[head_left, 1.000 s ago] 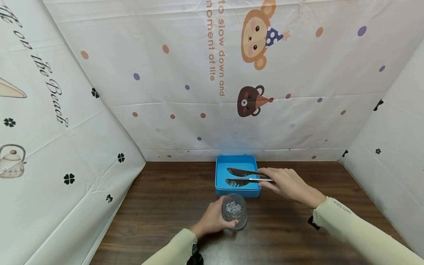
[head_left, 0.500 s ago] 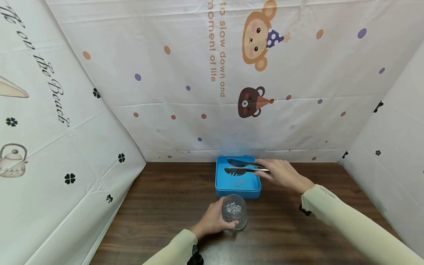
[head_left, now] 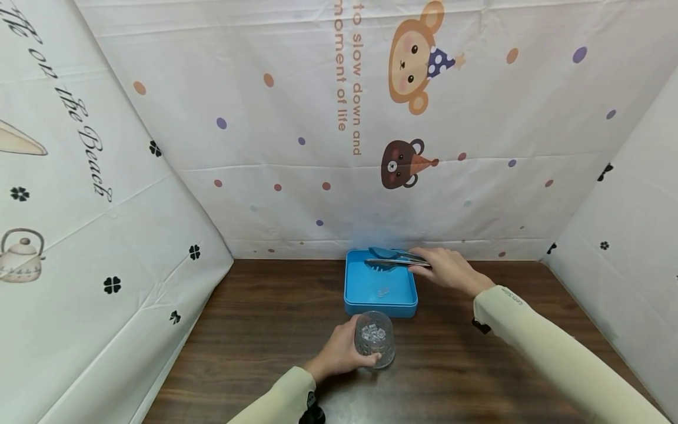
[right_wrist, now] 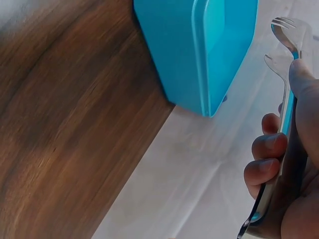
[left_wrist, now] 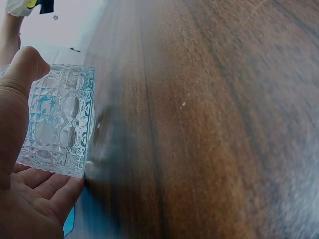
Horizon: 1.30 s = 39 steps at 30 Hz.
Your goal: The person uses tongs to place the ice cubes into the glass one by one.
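Observation:
My left hand (head_left: 344, 347) grips a clear glass (head_left: 375, 353) that stands on the table, thumb on the near side and fingers round the far side. Small clear ice-like pieces (head_left: 374, 333) lie in the glass. In the left wrist view the glass (left_wrist: 60, 119) shows a cut diamond pattern. My right hand (head_left: 447, 270) holds metal tongs (head_left: 397, 261) above the back of a blue box (head_left: 381, 312). The tongs' tips are apart, with nothing seen between them. A few clear pieces (head_left: 384, 291) lie on the box floor. In the right wrist view, fingers curl round the tongs (right_wrist: 286, 109).
The brown wooden table (head_left: 265, 330) extends to both sides of the glass and box. Right behind the box hangs a white printed cloth (head_left: 296, 206). More cloth (head_left: 132, 330) closes off the left side, and another sheet (head_left: 625, 282) the right.
My right hand has moved the tongs up and back over the box, bringing the clear pieces on its floor into sight. The left hand and the glass have stayed in place.

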### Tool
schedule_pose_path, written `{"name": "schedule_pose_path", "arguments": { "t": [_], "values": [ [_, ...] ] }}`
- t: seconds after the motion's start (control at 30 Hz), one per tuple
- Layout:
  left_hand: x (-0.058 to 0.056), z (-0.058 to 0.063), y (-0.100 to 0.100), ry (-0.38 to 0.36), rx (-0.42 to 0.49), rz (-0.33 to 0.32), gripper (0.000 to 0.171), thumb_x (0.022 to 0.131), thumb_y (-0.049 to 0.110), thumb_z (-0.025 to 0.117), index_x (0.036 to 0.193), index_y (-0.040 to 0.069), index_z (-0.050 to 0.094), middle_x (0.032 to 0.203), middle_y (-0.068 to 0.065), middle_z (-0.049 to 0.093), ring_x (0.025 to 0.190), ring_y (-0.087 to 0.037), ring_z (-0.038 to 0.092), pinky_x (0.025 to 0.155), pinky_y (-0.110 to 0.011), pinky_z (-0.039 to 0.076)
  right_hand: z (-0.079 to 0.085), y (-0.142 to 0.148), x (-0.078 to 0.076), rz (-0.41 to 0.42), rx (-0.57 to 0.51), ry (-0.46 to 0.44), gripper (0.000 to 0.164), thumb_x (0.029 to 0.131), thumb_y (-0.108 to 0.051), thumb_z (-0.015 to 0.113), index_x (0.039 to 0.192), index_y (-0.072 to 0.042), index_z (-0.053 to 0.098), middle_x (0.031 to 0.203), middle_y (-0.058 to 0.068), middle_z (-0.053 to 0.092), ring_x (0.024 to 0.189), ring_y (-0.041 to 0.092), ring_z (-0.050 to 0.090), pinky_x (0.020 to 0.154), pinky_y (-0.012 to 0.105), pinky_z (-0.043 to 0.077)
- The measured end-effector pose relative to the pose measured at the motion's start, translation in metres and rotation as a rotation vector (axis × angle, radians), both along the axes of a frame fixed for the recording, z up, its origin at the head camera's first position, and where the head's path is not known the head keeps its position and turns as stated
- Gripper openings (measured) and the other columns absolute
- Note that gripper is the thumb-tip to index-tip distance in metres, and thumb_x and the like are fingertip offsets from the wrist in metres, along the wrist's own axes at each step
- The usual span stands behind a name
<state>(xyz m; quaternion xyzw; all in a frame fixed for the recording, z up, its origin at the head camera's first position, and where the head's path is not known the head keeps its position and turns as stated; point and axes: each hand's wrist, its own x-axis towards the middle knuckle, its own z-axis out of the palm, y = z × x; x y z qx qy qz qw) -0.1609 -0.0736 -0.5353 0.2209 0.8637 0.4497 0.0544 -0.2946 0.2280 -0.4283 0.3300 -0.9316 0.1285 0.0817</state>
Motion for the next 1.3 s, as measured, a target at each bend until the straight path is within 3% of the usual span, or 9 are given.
{"name": "schedule_pose_path", "arguments": {
  "t": [0.23, 0.57, 0.87, 1.3],
  "values": [
    [0.0001, -0.0004, -0.0004, 0.012, 0.005, -0.005, 0.079, 0.079, 0.043, 0.087, 0.141, 0.01, 0.05, 0.122, -0.002, 0.065, 0.1, -0.006, 0.063, 0.08, -0.027, 0.055, -0.0021, 0.005, -0.0055, -0.019, 0.009, -0.004, 0.057, 0.1, -0.041, 0.068, 0.142, -0.004, 0.059, 0.125, 0.018, 0.069, 0.099, 0.033, 0.071, 0.079, 0.054, 0.058],
    [-0.0018, -0.0008, -0.0009, 0.006, -0.01, -0.007, 0.079, 0.079, 0.046, 0.086, 0.141, 0.012, 0.05, 0.123, -0.001, 0.065, 0.102, -0.007, 0.063, 0.082, -0.027, 0.055, -0.0042, 0.0033, -0.0057, -0.026, 0.028, -0.016, 0.056, 0.099, -0.039, 0.069, 0.141, -0.003, 0.06, 0.124, 0.019, 0.069, 0.099, 0.034, 0.071, 0.077, 0.053, 0.058],
    [-0.0014, -0.0008, -0.0006, 0.02, -0.006, -0.008, 0.079, 0.078, 0.043, 0.087, 0.141, 0.011, 0.05, 0.121, -0.001, 0.066, 0.1, -0.006, 0.063, 0.081, -0.027, 0.055, -0.0056, 0.0024, -0.0083, -0.006, 0.067, -0.04, 0.052, 0.098, -0.038, 0.071, 0.136, -0.002, 0.064, 0.105, 0.014, 0.074, 0.077, 0.022, 0.07, 0.064, 0.043, 0.058],
    [-0.0015, 0.0014, 0.0001, 0.025, -0.034, 0.002, 0.08, 0.079, 0.044, 0.086, 0.141, 0.009, 0.05, 0.121, -0.002, 0.066, 0.1, -0.006, 0.063, 0.081, -0.027, 0.055, -0.0071, -0.0026, -0.0097, 0.009, 0.123, -0.107, 0.044, 0.1, -0.035, 0.069, 0.125, 0.002, 0.07, 0.076, 0.0, 0.066, 0.053, 0.009, 0.053, 0.051, 0.031, 0.047]
  ]
}}
